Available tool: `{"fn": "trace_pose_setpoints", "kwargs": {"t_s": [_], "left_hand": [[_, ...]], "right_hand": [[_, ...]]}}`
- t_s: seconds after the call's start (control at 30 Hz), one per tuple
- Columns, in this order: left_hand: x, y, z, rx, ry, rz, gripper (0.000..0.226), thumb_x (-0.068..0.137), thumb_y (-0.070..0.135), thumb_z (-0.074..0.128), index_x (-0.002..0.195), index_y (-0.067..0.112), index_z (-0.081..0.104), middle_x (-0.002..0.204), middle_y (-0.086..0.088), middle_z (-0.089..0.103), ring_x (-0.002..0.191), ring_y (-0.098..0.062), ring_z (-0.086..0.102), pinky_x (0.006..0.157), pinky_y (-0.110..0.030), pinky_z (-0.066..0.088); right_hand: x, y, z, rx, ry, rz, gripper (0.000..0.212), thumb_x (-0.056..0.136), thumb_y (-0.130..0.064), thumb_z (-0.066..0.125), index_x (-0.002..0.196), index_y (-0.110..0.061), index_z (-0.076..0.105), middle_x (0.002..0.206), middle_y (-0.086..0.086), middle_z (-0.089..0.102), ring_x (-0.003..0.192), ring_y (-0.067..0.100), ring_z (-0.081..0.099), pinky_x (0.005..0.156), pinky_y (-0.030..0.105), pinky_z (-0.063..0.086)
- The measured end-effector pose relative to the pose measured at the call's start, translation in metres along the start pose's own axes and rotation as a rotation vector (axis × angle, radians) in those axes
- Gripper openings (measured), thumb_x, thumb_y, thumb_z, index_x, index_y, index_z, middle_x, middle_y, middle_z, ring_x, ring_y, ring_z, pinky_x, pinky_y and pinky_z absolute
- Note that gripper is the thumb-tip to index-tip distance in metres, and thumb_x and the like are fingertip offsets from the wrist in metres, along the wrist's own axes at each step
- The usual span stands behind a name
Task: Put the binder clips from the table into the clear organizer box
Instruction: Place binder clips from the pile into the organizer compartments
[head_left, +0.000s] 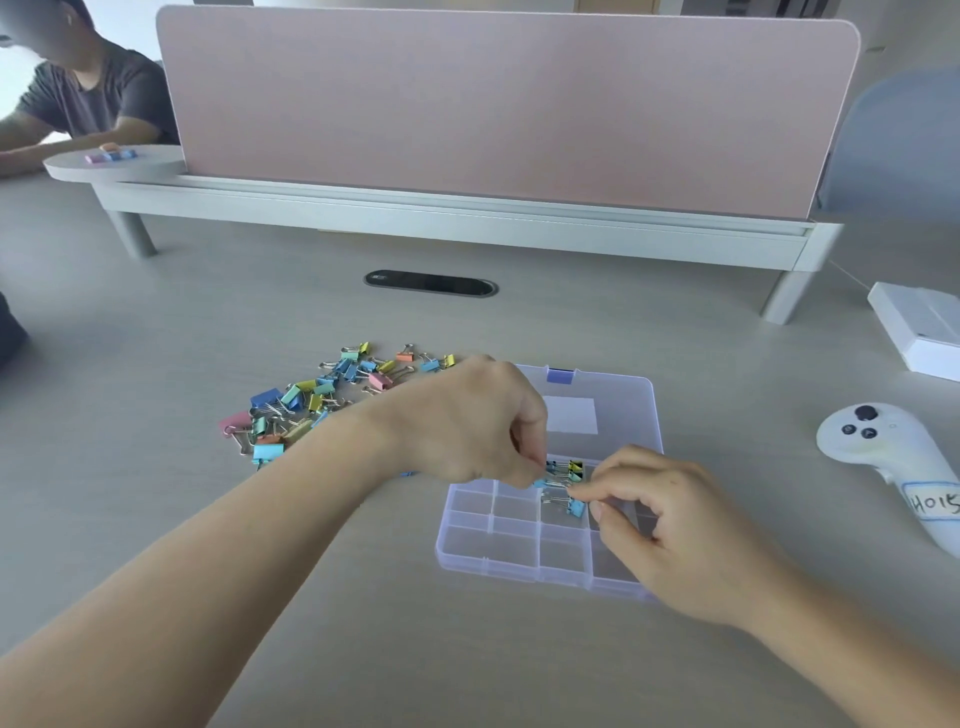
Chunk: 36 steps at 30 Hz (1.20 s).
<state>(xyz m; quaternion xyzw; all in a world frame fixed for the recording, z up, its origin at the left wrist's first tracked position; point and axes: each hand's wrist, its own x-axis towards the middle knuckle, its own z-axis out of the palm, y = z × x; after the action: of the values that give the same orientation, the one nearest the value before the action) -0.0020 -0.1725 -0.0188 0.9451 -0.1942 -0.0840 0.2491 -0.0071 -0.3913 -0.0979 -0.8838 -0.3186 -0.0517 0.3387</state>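
Note:
A clear organizer box (488, 545) with its lid open lies on the table in front of me. A pile of coloured binder clips (311, 397) lies to its left. My left hand (467, 421) hovers over the box's upper compartments and pinches a blue clip (543, 483) by its body. My right hand (670, 514) reaches in from the right, its thumb and forefinger pinching another blue clip (574, 505) in a middle compartment. A few clips, one yellow and black (574, 467), sit in the compartment just above.
A white handheld controller (893, 457) with a label lies to the right. A white box (919, 327) sits at the far right. A pink desk divider (493, 109) on a grey rail stands behind. Another person sits at the far left.

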Motion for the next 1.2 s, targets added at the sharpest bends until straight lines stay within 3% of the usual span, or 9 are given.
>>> {"fn": "trace_pose_setpoints", "kwargs": {"t_s": [0.17,0.27,0.33,0.47,0.6,0.73,0.9,1.03,1.2], "left_hand": [[0.000,0.009,0.012,0.044,-0.002,0.115,0.016,0.080,0.020,0.070,0.092,0.029,0.073,0.073,0.015,0.068,0.071,0.001,0.062,0.067,-0.019,0.051],[0.001,0.009,0.017,0.106,0.006,0.150,0.015,0.083,0.019,0.068,0.092,0.027,0.077,0.075,0.011,0.070,0.066,-0.001,0.058,0.067,-0.017,0.050],[0.000,0.011,0.021,0.172,0.012,0.147,0.018,0.084,0.020,0.064,0.092,0.030,0.077,0.079,0.011,0.069,0.067,-0.001,0.055,0.070,-0.025,0.054],[-0.002,0.017,0.028,0.400,0.054,0.189,0.022,0.089,0.020,0.051,0.090,0.022,0.073,0.085,0.005,0.063,0.078,-0.014,0.049,0.069,-0.035,0.054],[-0.001,0.018,0.040,0.509,0.071,0.202,0.021,0.090,0.013,0.048,0.086,0.015,0.068,0.085,-0.006,0.058,0.083,-0.027,0.057,0.069,-0.041,0.054],[0.000,0.021,0.044,0.557,0.110,0.176,0.018,0.089,0.008,0.050,0.090,0.016,0.066,0.091,-0.007,0.060,0.087,-0.028,0.061,0.069,-0.040,0.054],[0.003,0.017,0.047,0.482,0.139,0.142,0.016,0.086,0.009,0.054,0.100,0.016,0.059,0.097,-0.007,0.061,0.090,-0.029,0.060,0.072,-0.041,0.053],[0.006,0.016,0.051,0.503,0.160,0.154,0.017,0.083,0.008,0.054,0.099,0.014,0.056,0.096,-0.007,0.062,0.088,-0.029,0.060,0.073,-0.041,0.051],[0.006,0.016,0.057,0.529,0.179,0.128,0.018,0.083,0.006,0.052,0.099,0.014,0.053,0.093,-0.009,0.060,0.083,-0.032,0.061,0.069,-0.042,0.053]], "right_hand": [[0.000,-0.004,-0.003,-0.006,-0.005,-0.036,0.021,0.083,-0.040,0.044,0.070,-0.054,0.052,0.086,-0.015,0.057,0.071,0.014,0.057,0.061,0.030,0.048],[0.000,-0.003,-0.001,0.006,-0.015,-0.009,0.021,0.085,-0.036,0.046,0.082,-0.046,0.064,0.087,-0.014,0.059,0.074,0.014,0.059,0.061,0.029,0.048],[0.000,0.000,-0.001,-0.002,-0.024,0.006,0.023,0.085,-0.030,0.050,0.091,-0.042,0.068,0.088,-0.014,0.060,0.073,0.014,0.059,0.059,0.023,0.045],[0.000,0.000,-0.001,-0.009,-0.031,0.006,0.027,0.085,-0.025,0.052,0.090,-0.046,0.069,0.089,-0.015,0.060,0.074,0.012,0.059,0.058,0.013,0.037],[0.001,-0.003,-0.001,0.037,-0.026,-0.007,0.028,0.082,-0.036,0.044,0.082,-0.060,0.059,0.089,-0.014,0.061,0.075,0.014,0.060,0.064,0.032,0.051],[0.001,-0.004,-0.001,0.026,-0.017,-0.003,0.025,0.082,-0.038,0.042,0.081,-0.050,0.064,0.090,-0.014,0.061,0.076,0.013,0.061,0.065,0.036,0.052],[0.000,0.001,0.000,0.012,-0.016,0.033,0.030,0.084,-0.025,0.050,0.102,-0.033,0.073,0.093,-0.019,0.061,0.083,0.007,0.062,0.066,0.022,0.049],[0.000,0.000,0.000,0.013,-0.022,0.029,0.031,0.084,-0.026,0.050,0.103,-0.031,0.073,0.093,-0.019,0.061,0.086,0.006,0.063,0.074,0.028,0.053],[0.000,-0.002,-0.001,-0.012,-0.033,0.010,0.026,0.085,-0.023,0.050,0.096,-0.033,0.072,0.092,-0.022,0.058,0.082,-0.002,0.058,0.069,0.009,0.040]]}}
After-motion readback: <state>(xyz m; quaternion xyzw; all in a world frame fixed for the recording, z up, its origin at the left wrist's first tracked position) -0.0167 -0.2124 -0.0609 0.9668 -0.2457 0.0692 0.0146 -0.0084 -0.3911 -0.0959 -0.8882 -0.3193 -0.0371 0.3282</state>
